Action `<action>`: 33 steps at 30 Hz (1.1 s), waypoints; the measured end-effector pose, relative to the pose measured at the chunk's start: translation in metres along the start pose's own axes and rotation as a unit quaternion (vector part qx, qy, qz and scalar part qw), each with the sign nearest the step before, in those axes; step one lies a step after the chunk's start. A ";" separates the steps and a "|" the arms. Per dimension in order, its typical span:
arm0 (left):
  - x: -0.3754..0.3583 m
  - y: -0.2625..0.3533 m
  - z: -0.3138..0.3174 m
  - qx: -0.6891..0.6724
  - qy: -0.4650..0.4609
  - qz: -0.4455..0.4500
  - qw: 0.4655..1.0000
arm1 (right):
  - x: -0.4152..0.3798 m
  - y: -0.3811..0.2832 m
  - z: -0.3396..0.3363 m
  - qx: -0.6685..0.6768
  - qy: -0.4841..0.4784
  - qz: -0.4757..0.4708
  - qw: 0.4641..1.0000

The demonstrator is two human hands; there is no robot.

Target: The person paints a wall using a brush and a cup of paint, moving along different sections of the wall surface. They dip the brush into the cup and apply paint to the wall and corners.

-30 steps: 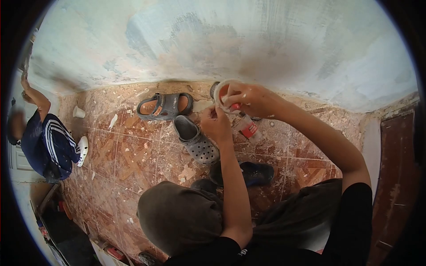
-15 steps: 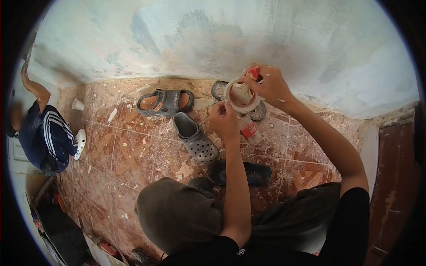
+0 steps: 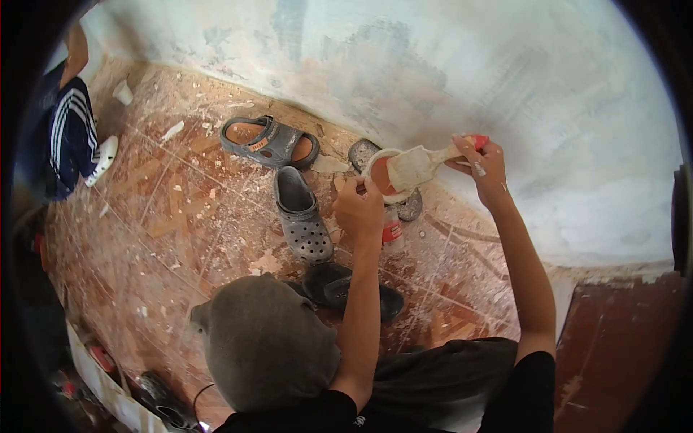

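My left hand [image 3: 361, 211] is closed on the rim of a round, pale container [image 3: 395, 196], held tilted above the floor. In my right hand [image 3: 484, 164] is a paintbrush [image 3: 413, 169] with a red-ended handle. Its wide bristles are coated in off-white paint and lie across the right side of the container's mouth. A reddish-brown inside shows beside the bristles. White smears mark the back of my right hand. Below the container stands a clear bottle [image 3: 392, 234] with a red label, partly hidden.
Grey clogs [image 3: 303, 224] and a dark sandal [image 3: 271, 142] lie on the paint-flecked tile floor [image 3: 180, 238]. The patchy painted wall [image 3: 462, 79] rises in front. Another person [image 3: 72, 137] is at the far left, near a white cup [image 3: 123, 92]. A brown door panel [image 3: 613, 346] stands at right.
My right hand has moved right and slightly down, drawing the brush out of the container so its bristles now show. The view has turned and shifted; my left hand keeps its grip.
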State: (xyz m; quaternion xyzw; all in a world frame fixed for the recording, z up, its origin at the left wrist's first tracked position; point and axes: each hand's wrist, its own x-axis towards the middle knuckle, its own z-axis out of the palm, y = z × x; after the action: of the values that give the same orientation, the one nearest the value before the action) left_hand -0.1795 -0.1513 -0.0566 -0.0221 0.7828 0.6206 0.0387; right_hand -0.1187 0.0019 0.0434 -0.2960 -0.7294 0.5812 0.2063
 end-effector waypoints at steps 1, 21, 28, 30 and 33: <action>0.001 -0.001 -0.001 0.015 0.005 0.013 1.000 | 0.004 0.008 -0.004 0.042 0.017 0.024 0.999; 0.008 -0.015 -0.005 0.029 0.001 -0.027 0.999 | 0.011 -0.038 -0.006 0.199 0.152 -0.084 0.965; 0.010 -0.018 -0.003 0.046 -0.023 -0.059 0.997 | 0.001 -0.053 0.020 -0.334 0.183 -0.563 0.734; 0.012 -0.021 -0.003 0.045 -0.028 -0.057 0.997 | 0.013 -0.038 0.026 -0.434 0.108 -0.655 0.609; 0.015 -0.022 -0.005 0.053 -0.019 -0.063 0.996 | 0.026 -0.018 0.031 -0.488 0.078 -0.641 0.588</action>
State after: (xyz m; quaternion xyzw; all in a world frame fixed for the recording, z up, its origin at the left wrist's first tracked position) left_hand -0.1923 -0.1609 -0.0784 -0.0571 0.8109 0.5748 0.0940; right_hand -0.1609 -0.0060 0.0522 0.1473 -0.8859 -0.1699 0.4058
